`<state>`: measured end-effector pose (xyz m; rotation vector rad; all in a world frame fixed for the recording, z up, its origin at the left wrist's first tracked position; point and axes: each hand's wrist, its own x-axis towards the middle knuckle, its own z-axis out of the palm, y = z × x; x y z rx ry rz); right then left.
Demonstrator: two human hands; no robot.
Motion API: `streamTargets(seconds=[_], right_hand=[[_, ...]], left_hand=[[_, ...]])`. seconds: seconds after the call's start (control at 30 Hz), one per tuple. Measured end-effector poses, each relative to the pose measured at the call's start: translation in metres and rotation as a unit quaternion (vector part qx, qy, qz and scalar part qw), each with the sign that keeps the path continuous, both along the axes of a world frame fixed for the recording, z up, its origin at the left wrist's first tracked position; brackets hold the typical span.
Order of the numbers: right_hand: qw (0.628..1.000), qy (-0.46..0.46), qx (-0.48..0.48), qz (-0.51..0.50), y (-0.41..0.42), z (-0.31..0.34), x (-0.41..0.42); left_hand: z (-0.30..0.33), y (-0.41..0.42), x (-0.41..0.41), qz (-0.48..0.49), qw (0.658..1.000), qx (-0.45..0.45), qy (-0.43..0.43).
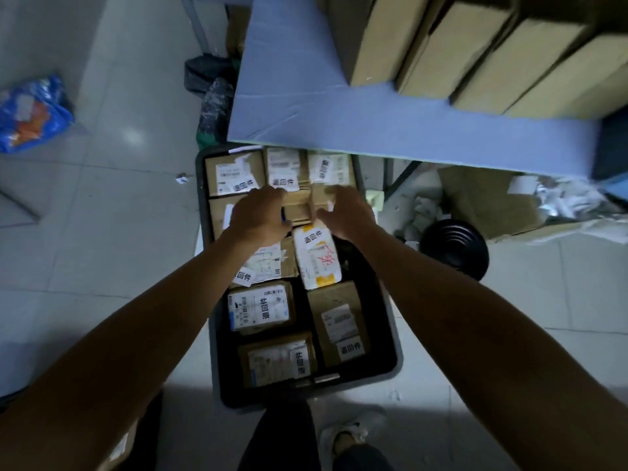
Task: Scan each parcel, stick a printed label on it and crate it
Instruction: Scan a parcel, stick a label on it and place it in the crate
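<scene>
While both hands close on it, the item in hand is a small brown parcel [300, 207], held low over the far half of the crate [390, 334], between the two sets of fingers.

Left hand [260, 215]: fingers curled over the parcel's left edge, gripping it. Right hand [343, 214]: thumb against the parcel's right edge, fingers wrapped over its far side; the fingertips are blurred, so I read this as a grip but cannot swear to every finger.

Step, as I judge it: crating. The parcel is being seated among those already packed. Whether it carries its printed label I cannot tell; the hands cover most of its top.

Beyond the fingertips: a row of three labelled boxes [282, 168] against the crate's far wall. Just under the right wrist: a white and yellow mailer [317, 256] with red handwriting. Under the left wrist: a flat carton [268, 263] with a loose label. Nearer me: four more labelled boxes, one of them [260, 307] on the left.

Outside the crate: a blue table [339, 124] overhanging its far end, cardboard cartons [458, 45] on top; a black round object [453, 248] on the floor, right of the right forearm; a blue bag [30, 113] well off to the left.

Next move, in my judgement: lower the parcel flat into the gap below the fingers, let go, withdraw both hands, fetch the next parcel for scanning.
</scene>
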<state>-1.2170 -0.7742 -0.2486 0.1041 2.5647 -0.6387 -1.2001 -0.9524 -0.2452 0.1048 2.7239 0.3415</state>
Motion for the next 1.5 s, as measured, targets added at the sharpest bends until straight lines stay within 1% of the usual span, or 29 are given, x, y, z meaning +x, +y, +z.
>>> streamTargets(seconds=[0.1, 0.17, 0.27, 0.4, 0.47, 0.57, 0.63, 0.7, 0.77, 0.87, 0.97, 1.03, 1.17, 1.23, 1.37, 1.43, 1.5], right_hand=[[0.998, -0.031, 0.003, -0.054, 0.072, 0.047, 0.04], [0.997, -0.035, 0.048, -0.055, 0.124, 0.082, 0.07], [0.988, 0.01, 0.123, -0.093, 0.21, 0.139, 0.13], [0.957, 0.075, 0.225, -0.165, 0.332, 0.203, 0.235], [0.935, 0.08, 0.285, -0.196, 0.39, 0.226, 0.299], [0.896, 0.079, 0.359, -0.25, 0.468, 0.253, 0.41], [0.862, 0.058, 0.399, -0.308, 0.51, 0.267, 0.498], [0.842, 0.051, 0.405, -0.352, 0.534, 0.272, 0.556], [0.806, 0.016, 0.418, -0.419, 0.554, 0.28, 0.636], [0.746, 0.0, 0.419, -0.518, 0.568, 0.285, 0.732], [0.703, -0.03, 0.414, -0.577, 0.567, 0.282, 0.805], [0.677, -0.04, 0.405, -0.613, 0.566, 0.278, 0.845], [0.628, -0.069, 0.389, -0.67, 0.578, 0.265, 0.908], [0.613, -0.082, 0.369, -0.694, 0.595, 0.257, 0.934], [0.583, -0.109, 0.354, -0.723, 0.655, 0.236, 0.98], [0.572, -0.112, 0.337, -0.74, 0.697, 0.225, 1.001], [0.57, -0.116, 0.307, -0.753, 0.74, 0.215, 1.023]], left_hand=[[0.045, 0.064, 0.021, -0.048, 0.999, 0.006, -0.002], [0.074, 0.117, 0.038, -0.088, 0.996, 0.011, 0.023], [0.12, 0.212, 0.072, -0.181, 0.98, 0.017, 0.075], [0.18, 0.359, 0.134, -0.32, 0.937, 0.029, 0.135], [0.203, 0.436, 0.177, -0.398, 0.901, -0.005, 0.171], [0.233, 0.544, 0.26, -0.523, 0.818, -0.049, 0.236], [0.247, 0.611, 0.326, -0.6, 0.753, -0.033, 0.269], [0.253, 0.65, 0.367, -0.635, 0.721, -0.027, 0.276], [0.263, 0.7, 0.437, -0.681, 0.67, 0.007, 0.294], [0.276, 0.744, 0.532, -0.745, 0.601, 0.034, 0.288], [0.277, 0.774, 0.611, -0.794, 0.53, 0.042, 0.294], [0.27, 0.792, 0.656, -0.818, 0.493, 0.043, 0.294], [0.252, 0.833, 0.73, -0.857, 0.429, 0.055, 0.28], [0.242, 0.858, 0.76, -0.87, 0.408, 0.065, 0.27], [0.223, 0.929, 0.817, -0.893, 0.377, 0.07, 0.233], [0.215, 0.974, 0.846, -0.902, 0.38, 0.067, 0.193], [0.205, 1.021, 0.872, -0.902, 0.403, 0.073, 0.14]])
